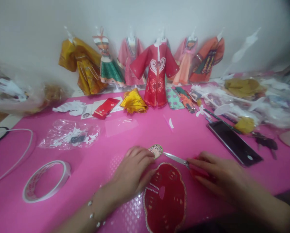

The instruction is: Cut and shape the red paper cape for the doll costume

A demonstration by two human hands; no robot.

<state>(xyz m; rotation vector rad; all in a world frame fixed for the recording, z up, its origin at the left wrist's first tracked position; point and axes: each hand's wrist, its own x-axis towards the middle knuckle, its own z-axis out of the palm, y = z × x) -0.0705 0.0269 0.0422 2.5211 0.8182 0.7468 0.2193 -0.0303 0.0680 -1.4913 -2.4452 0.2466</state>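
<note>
Near the middle of the table, my left hand [135,166] has its curved fingertips on the left end of a small oval patterned piece [156,150] with a pale rim. Scissors [176,159] with red handles are in my right hand [213,171], my fingers wrapped about the handles. Their tip points left and lies close beside the oval piece. Just below both hands is a red cloud-shaped doll collar [168,200], edged with trim and crossed by two rows of white beads. My left thumb reaches over or near its upper left edge; contact is unclear.
Dressed doll forms line the wall, with a red robe [156,74] at the centre. A phone [234,142] and keys [266,142] lie right. A tape roll [46,181] and plastic bag [69,134] are left. Yellow cloth [134,102] lies behind; clear bags [256,100] crowd the back right.
</note>
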